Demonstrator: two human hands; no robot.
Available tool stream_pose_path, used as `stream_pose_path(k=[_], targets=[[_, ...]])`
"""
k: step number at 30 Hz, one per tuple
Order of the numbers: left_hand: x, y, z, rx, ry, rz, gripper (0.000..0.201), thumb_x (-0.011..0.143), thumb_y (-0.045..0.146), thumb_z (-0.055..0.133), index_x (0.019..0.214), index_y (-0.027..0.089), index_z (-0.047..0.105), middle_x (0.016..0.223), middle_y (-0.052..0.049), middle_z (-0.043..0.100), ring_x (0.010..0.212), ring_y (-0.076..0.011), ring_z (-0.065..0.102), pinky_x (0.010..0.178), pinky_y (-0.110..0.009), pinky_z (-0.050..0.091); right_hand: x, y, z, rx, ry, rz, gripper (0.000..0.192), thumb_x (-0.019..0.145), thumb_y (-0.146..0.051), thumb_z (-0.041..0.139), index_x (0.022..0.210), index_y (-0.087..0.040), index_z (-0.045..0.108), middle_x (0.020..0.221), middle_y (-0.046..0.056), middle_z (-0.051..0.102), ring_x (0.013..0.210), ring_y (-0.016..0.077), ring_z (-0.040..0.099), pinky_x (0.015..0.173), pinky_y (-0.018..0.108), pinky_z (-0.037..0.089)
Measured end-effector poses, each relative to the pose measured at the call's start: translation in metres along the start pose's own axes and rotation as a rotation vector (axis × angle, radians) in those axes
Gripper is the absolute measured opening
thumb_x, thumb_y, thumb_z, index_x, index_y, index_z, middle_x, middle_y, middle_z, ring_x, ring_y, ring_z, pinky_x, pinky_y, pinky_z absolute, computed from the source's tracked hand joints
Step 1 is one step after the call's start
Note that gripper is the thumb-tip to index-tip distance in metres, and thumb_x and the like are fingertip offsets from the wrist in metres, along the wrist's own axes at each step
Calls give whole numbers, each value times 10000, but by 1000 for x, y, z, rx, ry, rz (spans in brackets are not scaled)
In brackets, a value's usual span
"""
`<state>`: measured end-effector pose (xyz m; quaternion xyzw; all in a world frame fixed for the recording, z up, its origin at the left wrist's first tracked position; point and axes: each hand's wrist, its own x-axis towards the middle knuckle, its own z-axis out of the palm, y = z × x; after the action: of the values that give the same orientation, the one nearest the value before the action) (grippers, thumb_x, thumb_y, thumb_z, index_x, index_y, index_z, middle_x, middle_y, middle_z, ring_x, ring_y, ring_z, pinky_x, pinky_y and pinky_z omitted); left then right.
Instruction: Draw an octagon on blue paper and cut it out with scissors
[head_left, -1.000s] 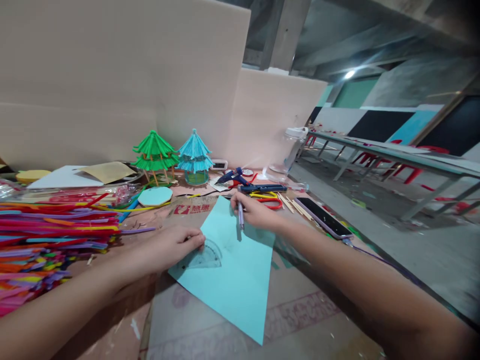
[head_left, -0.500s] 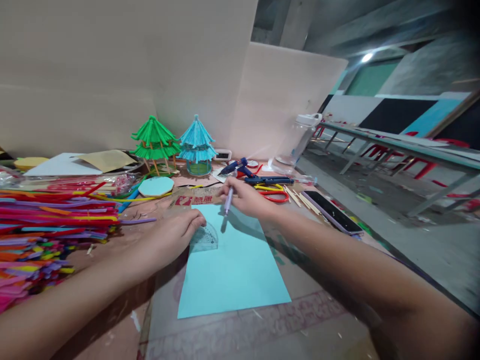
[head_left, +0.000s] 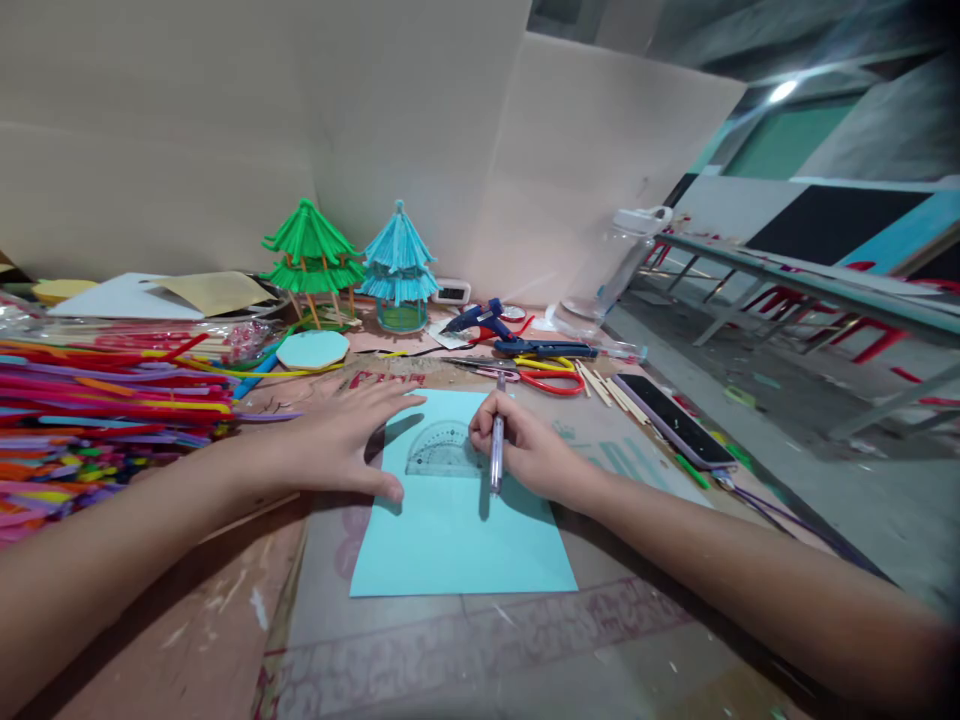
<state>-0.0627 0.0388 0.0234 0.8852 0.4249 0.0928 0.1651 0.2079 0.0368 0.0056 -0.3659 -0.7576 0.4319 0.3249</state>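
Light-blue paper sheet [head_left: 461, 530] lies flat on the cardboard-covered table [head_left: 600, 620], a clear protractor [head_left: 442, 452] resting on its far half.

Left hand [head_left: 341, 440] presses flat and open on the sheet's left edge, just left of the protractor; right hand [head_left: 525, 450] is closed around a pen [head_left: 496, 450] at the protractor's right end, the pen's long axis running near to far. Scissors [head_left: 551, 380], a glue gun [head_left: 480, 320] and a phone [head_left: 671, 405] lie beyond, colored sticks [head_left: 105, 420] far left.
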Motion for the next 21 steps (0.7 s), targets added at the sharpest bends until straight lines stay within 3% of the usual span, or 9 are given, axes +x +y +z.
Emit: stream_pose_path(k=[5, 11, 16, 19, 21], targets=[[-9, 0, 9, 79, -101, -55, 1135, 703, 760, 701, 1579, 182, 269, 1641, -167, 239, 1501, -415, 222, 1190, -567, 263, -2, 2, -13, -85, 40, 44, 170, 867, -290, 596, 832, -231, 440, 731, -39, 506, 641, 140, 495, 612, 277, 407], [-9, 32, 28, 140, -40, -149, 1078, 797, 791, 565, 1585, 134, 231, 1624, -234, 225, 1485, -426, 258, 1166, -614, 286, -7, -1, -16, -225, 41, 71, 123, 873, -227, 578, 849, -228, 457, 712, -39, 540, 638, 145, 518, 616, 283, 410], [-11, 53, 37, 176, 25, -183, 1084, 810, 786, 562, 1565, 69, 263, 1590, -291, 276, 1454, -475, 302, 1118, -660, 337, -12, -2, -11, -342, 34, 50, 123, 883, -191, 595, 888, -231, 479, 744, -30, 568, 656, 153, 525, 629, 290, 397], [-12, 57, 34, 187, 78, -116, 977, 858, 697, 595, 1557, 87, 290, 1579, -259, 340, 1446, -441, 345, 1131, -629, 344, -15, -2, -10, -379, 20, 18, 160, 875, -162, 610, 947, -228, 484, 834, -7, 584, 718, 161, 547, 680, 299, 425], [-12, 57, 33, 187, 116, -51, 778, 928, 587, 576, 1522, 125, 378, 1558, -215, 409, 1438, -396, 377, 1153, -599, 330, -16, -4, -12, -410, -6, -1, 191, 873, -159, 631, 989, -223, 492, 888, 10, 595, 762, 171, 565, 713, 309, 440]])
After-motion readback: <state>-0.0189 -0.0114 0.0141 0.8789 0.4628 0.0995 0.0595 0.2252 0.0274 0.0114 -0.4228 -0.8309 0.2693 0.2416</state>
